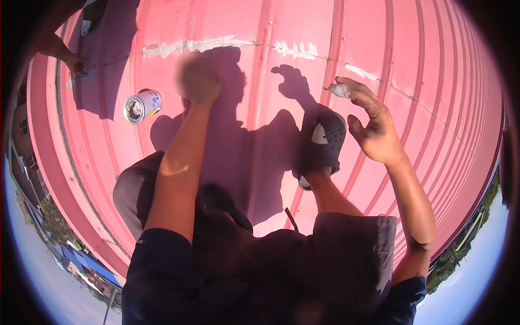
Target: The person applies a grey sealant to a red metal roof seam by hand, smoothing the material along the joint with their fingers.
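Note:
My right hand (376,127) is raised over the pink ribbed metal roof (433,70), its thumb apart from its bent fingers. White paste (340,90) coats the fingertips, beside a short white smear (360,71) along a crosswise seam. My left hand (200,81) reaches forward beneath a longer white smear (200,46); a blur covers it, so its fingers and anything in them are hidden. Between the hands is another jagged white smear (296,50). A small open can (142,105) lies tilted left of my left hand, with whitish paste inside its mouth.
Another person's hand (77,64) touches the roof at the upper left. My foot in a dark clog (325,138) rests on the ribs near my right hand. Raised ribs and screw heads cross the surface. The roof's left edge (46,146) drops toward buildings and trees below.

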Tool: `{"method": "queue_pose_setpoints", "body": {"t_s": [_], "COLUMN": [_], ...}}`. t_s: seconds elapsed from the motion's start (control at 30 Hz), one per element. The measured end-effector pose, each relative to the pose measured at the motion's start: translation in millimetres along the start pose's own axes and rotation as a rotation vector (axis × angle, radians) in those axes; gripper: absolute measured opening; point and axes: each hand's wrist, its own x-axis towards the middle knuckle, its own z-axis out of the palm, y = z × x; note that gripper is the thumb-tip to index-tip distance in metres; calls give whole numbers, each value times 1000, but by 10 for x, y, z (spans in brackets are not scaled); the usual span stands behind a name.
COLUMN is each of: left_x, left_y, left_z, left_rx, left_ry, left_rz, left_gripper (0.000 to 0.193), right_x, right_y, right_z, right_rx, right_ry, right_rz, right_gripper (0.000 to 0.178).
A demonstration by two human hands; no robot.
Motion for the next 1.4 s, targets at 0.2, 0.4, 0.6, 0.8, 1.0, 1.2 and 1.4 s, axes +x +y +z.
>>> {"method": "queue_pose_setpoints", "body": {"t_s": [0.2, 0.4, 0.6, 0.8, 1.0, 1.2, 1.4], "left_x": [-411, -567, -604, -561, -562, -612, -630], "left_y": [-473, -460, -533, -430, -408, -469, -502], "left_z": [69, 172, 40, 18, -60, -31, 13], "left_rx": [144, 300, 298, 237, 211, 242, 248], "left_ry": [-22, 304, 195, 102, 5, -37, -34], "left_rz": [-404, -346, -320, -366, -404, -403, -404], "left_gripper": [95, 88, 70, 70, 72, 77, 82], "right_x": [1409, 1904, 2180, 2176, 2129, 2158, 2252], "right_y": [-31, 925, 771, 976, 1098, 1119, 1023], "right_z": [458, 1051, 1325, 1530, 1418, 1376, 1728], "right_rx": [-45, -745, -905, -955, -933, -813, -1393], "right_ry": [-593, -297, -523, -321, -366, -257, -384], "right_rz": [269, -182, -301, -469, -386, -469, -446], "right_gripper": [62, 62, 76, 65, 49, 36, 47]}}
